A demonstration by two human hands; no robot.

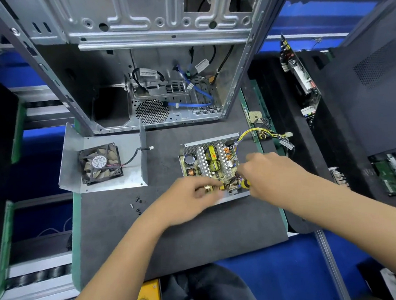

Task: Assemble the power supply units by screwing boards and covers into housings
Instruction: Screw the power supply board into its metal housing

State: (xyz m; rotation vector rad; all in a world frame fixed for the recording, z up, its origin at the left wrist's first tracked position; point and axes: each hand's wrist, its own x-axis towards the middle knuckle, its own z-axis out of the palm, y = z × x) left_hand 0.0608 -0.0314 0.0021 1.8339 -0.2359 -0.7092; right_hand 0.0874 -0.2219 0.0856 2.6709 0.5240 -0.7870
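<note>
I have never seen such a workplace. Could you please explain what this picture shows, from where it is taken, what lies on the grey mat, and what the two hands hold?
There is one picture, from a camera worn on the person's head, looking down at the person's own bare hands; there is no robot.

On the grey mat lies an open power supply housing with its circuit board inside and a bundle of yellow and black wires leaving it. To its left lies the metal cover, with a black fan on it. A few loose screws lie nearby. Behind stands an empty computer case.

The right hand grips a screwdriver with a yellow and black handle. The left hand is blurred; it rests at the housing's near edge, and what it holds is unclear.
</note>
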